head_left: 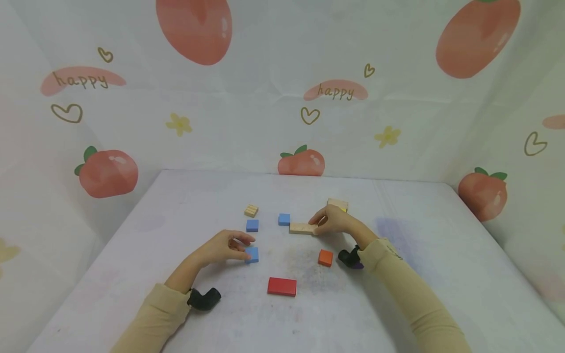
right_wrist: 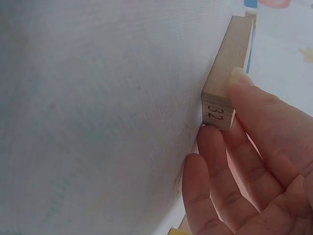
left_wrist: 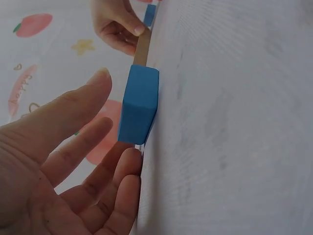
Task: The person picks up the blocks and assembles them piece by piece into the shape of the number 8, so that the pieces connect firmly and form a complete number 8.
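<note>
My left hand [head_left: 225, 246] is beside a light blue block [head_left: 252, 255] on the table. In the left wrist view, the thumb stands apart from this blue block [left_wrist: 139, 103], and the fingertips lie right at its lower end. My right hand [head_left: 331, 219] pinches the right end of a long wooden block [head_left: 302, 228] lying on the table. The right wrist view shows the number 32 on the end of this wooden block [right_wrist: 230, 63], with the thumb on its side. Another blue block [head_left: 284, 219] sits at the wooden block's left end.
A further blue block [head_left: 252, 225] and a ridged wooden piece [head_left: 251, 211] lie behind my left hand. An orange block [head_left: 325, 258] and a red block [head_left: 282, 287] lie nearer me. Behind my right hand is another wooden block [head_left: 337, 202], with something yellow beside it.
</note>
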The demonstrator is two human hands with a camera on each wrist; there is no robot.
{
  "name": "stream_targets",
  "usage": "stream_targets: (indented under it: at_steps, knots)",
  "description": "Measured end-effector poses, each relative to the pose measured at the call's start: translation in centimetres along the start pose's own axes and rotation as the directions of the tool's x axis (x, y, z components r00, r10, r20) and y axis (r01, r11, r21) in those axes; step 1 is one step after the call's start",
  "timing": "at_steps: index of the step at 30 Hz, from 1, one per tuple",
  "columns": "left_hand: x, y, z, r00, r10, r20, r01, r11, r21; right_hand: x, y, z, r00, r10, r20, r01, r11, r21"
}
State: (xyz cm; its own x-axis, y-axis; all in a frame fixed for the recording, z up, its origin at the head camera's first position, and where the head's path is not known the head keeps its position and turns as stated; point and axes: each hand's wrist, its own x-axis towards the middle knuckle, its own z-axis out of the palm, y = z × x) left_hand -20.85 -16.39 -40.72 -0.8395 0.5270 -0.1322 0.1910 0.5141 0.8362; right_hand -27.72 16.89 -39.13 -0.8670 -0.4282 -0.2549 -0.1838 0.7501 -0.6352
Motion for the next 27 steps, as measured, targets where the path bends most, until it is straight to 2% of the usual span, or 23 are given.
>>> stream_targets:
  at_steps: [18,27]
  knots:
    - [-0.05,-0.39,0.08,1.0,0.011,0.023,-0.011,1.0,-0.001,-0.24,-0.06,-0.08,1.0,-0.019,-0.005,0.019,1.0,-0.003]
    - [-0.07,-0.36,0.08,1.0,-0.019,0.018,0.019,1.0,-0.006,-0.17,-0.15,-0.02,1.0,-0.002,-0.003,0.002,1.0,0.001]
